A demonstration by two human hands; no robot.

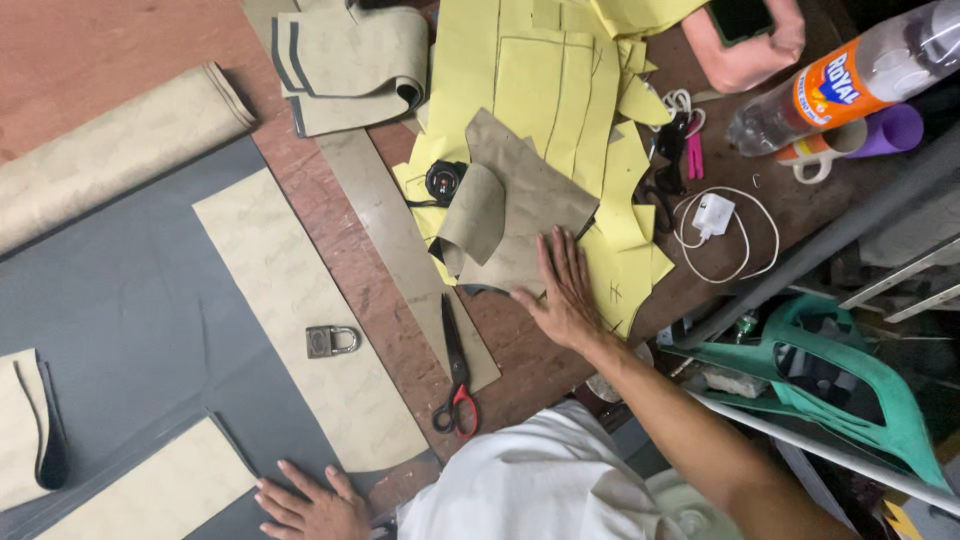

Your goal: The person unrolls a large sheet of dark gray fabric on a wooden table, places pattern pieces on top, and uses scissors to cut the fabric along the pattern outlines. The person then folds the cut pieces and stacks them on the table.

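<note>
1. Both hands lie flat and open, holding nothing. The right hand (562, 292) presses, fingers spread, on a brown cut piece (520, 205) that rests over yellow patterns (545, 90). The left hand (312, 505) rests palm down at the near table edge, fingertips touching the grey sheet (130, 330).
2. The table (90, 45) is reddish-brown wood, bare at the far left corner and between the grey sheet and the yellow patterns.
3. The grey sheet covers the left part of the table. On it lies a long tan strip (300, 310) with a padlock (331, 341) resting on top, and a shorter tan piece (150, 490) near the left hand.
4. A tan roll (110, 150) lies along the sheet's far edge, and a folded tan piece with dark stripes (350, 65) sits beyond it.
5. Scissors (456, 385) with red-and-black handles lie between the two hands, blades pointing away from the person.
6. A round black object (444, 180), perhaps a tape measure, sits beside the brown piece's curled flap.
7. To the right, a white charger with its cable (715, 220) lies near a plastic bottle (850, 75), a cup (825, 150), and a pink holder (745, 45).
8. Beyond the table's right edge stand a metal rail (850, 225) and a green plastic frame (870, 390).
</note>
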